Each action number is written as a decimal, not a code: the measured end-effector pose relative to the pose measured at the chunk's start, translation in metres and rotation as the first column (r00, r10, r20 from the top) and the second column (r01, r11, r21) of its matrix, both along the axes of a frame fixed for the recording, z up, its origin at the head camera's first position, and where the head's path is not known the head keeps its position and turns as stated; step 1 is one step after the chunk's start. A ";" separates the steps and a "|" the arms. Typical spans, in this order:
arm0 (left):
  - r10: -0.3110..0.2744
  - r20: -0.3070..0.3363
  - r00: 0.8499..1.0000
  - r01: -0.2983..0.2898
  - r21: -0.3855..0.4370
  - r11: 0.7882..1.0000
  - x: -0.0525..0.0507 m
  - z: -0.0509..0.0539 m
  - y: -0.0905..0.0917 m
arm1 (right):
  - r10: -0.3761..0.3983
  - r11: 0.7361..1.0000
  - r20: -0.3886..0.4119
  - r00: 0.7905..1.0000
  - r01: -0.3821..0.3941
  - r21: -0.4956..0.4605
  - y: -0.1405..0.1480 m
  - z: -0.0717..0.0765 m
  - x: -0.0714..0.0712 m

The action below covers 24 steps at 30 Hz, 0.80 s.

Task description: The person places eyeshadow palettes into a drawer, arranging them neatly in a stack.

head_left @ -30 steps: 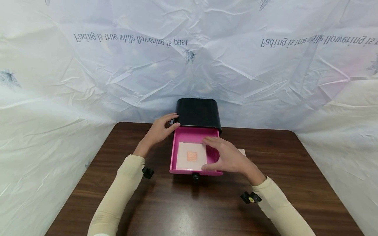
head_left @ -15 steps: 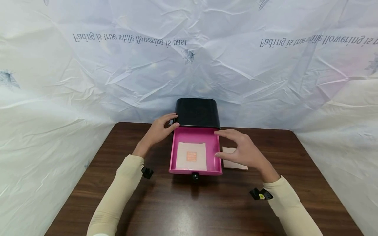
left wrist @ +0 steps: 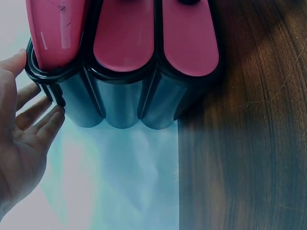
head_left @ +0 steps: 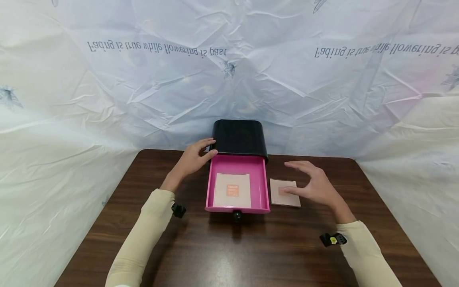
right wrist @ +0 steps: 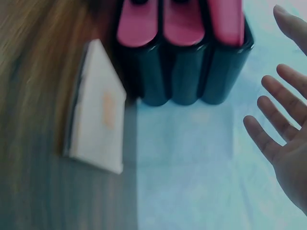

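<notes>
My left hand (head_left: 191, 159) touches the left side of a black drawer unit (head_left: 238, 137), fingers loosely extended; the left wrist view shows the fingers against its upper edge. The unit's top pink drawer (head_left: 259, 179) is pulled out. In it lies a flat, square, pale pink palette case (head_left: 232, 191) with an orange label, toward the front left. A similar case (head_left: 283, 200) lies on the table to the drawer's right. My right hand (head_left: 315, 185) hovers over that case, thumb and fingers spread, holding nothing. In the right wrist view this hand (right wrist: 290, 148) stands apart from the case (right wrist: 98, 110).
The drawer unit stands near the back edge of a dark wooden table (head_left: 222, 255). Two lower pink drawers (left wrist: 124, 36) are closed. A wrinkled white printed sheet (head_left: 229, 87) hangs behind and at both sides. Each wrist wears a small black camera (head_left: 178, 210).
My right hand has moved right, from beside the case inside the drawer to above the case on the table, which now shows more fully. The left hand and drawer have stayed put.
</notes>
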<state>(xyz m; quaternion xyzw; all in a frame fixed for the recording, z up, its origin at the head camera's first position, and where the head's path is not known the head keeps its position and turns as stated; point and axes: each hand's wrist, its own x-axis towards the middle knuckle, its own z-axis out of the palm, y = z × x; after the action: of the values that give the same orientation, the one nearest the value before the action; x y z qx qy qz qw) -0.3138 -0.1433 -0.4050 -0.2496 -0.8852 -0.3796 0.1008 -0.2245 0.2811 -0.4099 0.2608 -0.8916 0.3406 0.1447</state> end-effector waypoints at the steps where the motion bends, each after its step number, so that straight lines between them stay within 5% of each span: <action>1: 0.002 0.002 1.000 -0.002 0.000 1.000 0.000 0.000 0.000 | -0.008 1.000 0.009 1.000 0.008 -0.001 0.003 -0.003 -0.001; 14: -0.011 0.002 1.000 0.011 -0.010 1.000 -0.001 0.000 0.001 | -0.045 0.995 0.230 0.972 0.023 0.096 0.028 -0.040 -0.016; 24: -0.003 0.014 1.000 0.003 -0.004 1.000 0.002 0.001 -0.001 | -0.046 0.979 0.276 0.960 -0.012 0.203 0.037 -0.067 -0.031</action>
<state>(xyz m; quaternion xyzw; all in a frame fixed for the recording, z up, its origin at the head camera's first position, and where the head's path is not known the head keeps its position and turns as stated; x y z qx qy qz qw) -0.3123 -0.1439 -0.4042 -0.2483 -0.8863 -0.3795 0.0934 -0.2555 0.3178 -0.4771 0.2158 -0.9353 0.2802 -0.0067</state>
